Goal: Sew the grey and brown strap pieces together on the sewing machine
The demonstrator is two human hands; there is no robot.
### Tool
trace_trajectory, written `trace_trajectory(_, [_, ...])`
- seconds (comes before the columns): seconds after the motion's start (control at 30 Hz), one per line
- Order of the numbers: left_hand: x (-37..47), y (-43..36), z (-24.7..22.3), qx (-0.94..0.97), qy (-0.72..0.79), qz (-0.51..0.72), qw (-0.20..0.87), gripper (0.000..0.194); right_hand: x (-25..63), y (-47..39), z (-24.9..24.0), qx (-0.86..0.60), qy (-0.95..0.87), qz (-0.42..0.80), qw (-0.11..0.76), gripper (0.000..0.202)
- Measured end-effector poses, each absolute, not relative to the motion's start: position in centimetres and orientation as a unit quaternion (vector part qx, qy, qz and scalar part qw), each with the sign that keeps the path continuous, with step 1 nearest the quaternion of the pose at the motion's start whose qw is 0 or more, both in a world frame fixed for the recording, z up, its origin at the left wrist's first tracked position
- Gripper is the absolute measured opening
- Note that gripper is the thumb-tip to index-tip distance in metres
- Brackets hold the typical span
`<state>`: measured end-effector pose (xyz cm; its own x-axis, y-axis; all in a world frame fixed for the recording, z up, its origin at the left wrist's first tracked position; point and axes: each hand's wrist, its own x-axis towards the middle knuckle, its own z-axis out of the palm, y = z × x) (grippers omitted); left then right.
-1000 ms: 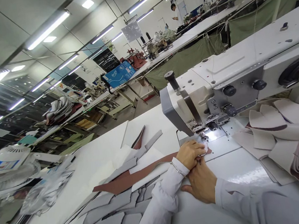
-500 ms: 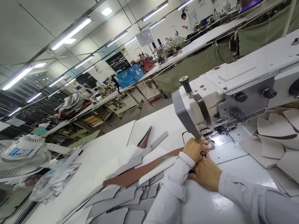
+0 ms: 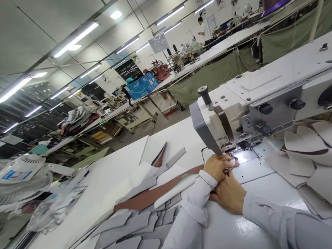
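Note:
At the needle of a white sewing machine [image 3: 206, 124], my left hand [image 3: 217, 167] bends its fingers over a small brown leather-like piece [image 3: 235, 164]. My right hand [image 3: 229, 194] is close below, its fingers pinching the near edge of the same piece. The two hands touch, and they hide most of what they grip. A long brown strip [image 3: 152, 194] runs left from beneath my left wrist; whether it joins the gripped piece is hidden. A bracelet circles the left wrist.
Grey cut pieces [image 3: 115, 234] overlap on the table at left. Pale, brown-backed pieces [image 3: 314, 163] are heaped to the right, below the machine arm. A white fan [image 3: 21, 173] and a clear plastic bag [image 3: 52, 209] are at far left. A person [image 3: 204, 28] stands in the background.
The view has shifted slightly, so the background sits a little further left. Both hands keep nearly the same place and grip by the needle.

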<state>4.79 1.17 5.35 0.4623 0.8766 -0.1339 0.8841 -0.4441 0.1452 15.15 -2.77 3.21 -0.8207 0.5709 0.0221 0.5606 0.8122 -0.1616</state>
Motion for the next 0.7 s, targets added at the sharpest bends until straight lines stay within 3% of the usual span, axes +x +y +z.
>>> trace_trajectory(0.37, [4.91,1.60,5.16,0.848,0.521,-0.013,0.092,0.030,15.08,-2.60,3.12,-0.305,-0.948,0.078,0.039,0.068])
trace_trajectory(0.7, [5.20,1.33,5.24,0.846,0.523,-0.023,0.101,0.031,15.03,-3.01,3.05,-0.311,-0.944,0.103,0.039,0.057])
